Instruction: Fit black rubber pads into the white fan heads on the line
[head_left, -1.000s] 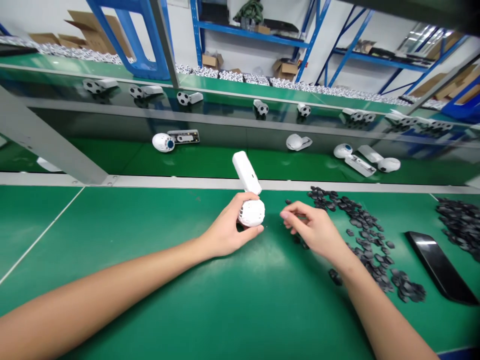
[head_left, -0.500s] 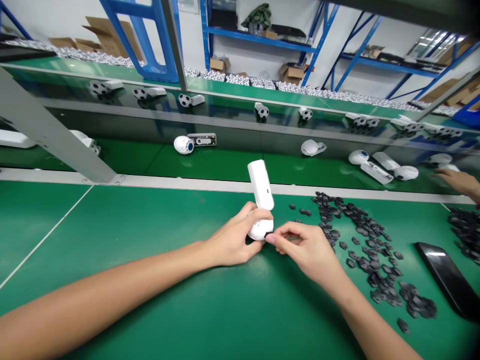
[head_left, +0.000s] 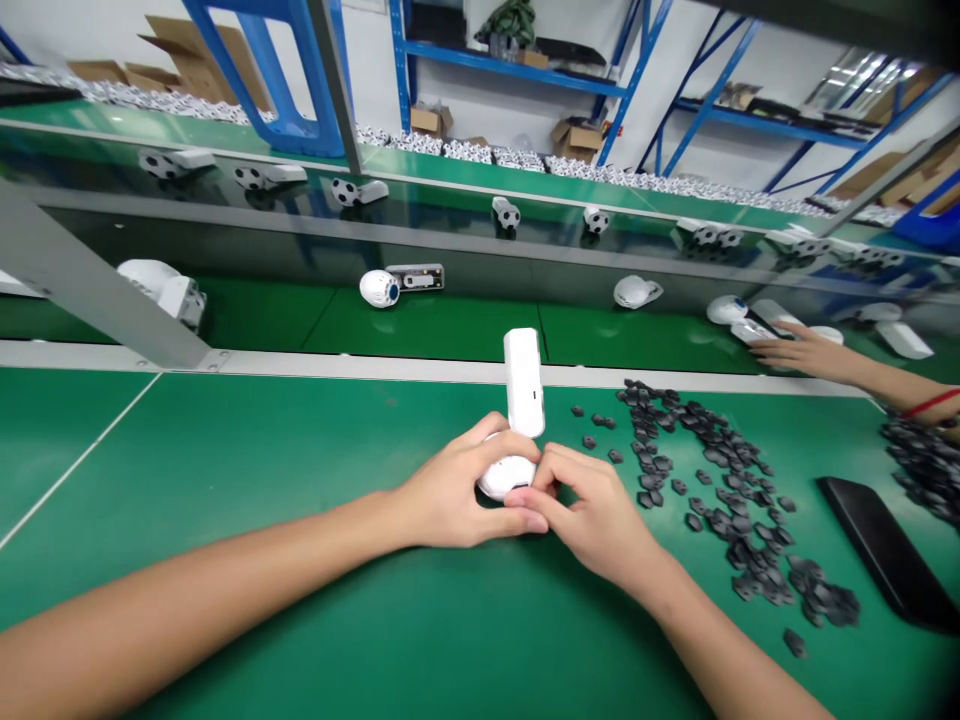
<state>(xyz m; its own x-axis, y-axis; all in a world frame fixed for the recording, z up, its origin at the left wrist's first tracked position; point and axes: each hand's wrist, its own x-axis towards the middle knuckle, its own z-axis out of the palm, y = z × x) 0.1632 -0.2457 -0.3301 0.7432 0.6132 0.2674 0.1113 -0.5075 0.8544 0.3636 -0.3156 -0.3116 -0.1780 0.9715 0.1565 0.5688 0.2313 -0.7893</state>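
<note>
A white plastic device (head_left: 521, 400) with a round head and a long flat handle stands upright on the green table (head_left: 225, 450). My left hand (head_left: 457, 490) is wrapped round its round head. My right hand (head_left: 592, 510) presses its fingertips against the head from the right; the small black piece it carried is hidden under the fingers. A scatter of several small black pieces (head_left: 720, 490) lies just right of my right hand.
A conveyor belt (head_left: 420, 325) behind the table carries white devices (head_left: 382, 288). Another person's hand (head_left: 802, 352) reaches onto the belt at the right. A black tray (head_left: 885, 555) and a second black pile (head_left: 926, 465) lie at the right. Blue racks stand behind.
My right hand moved left from the black pile with a small black piece and now presses on the device's head. Another person's hand has come onto the belt at the right.
</note>
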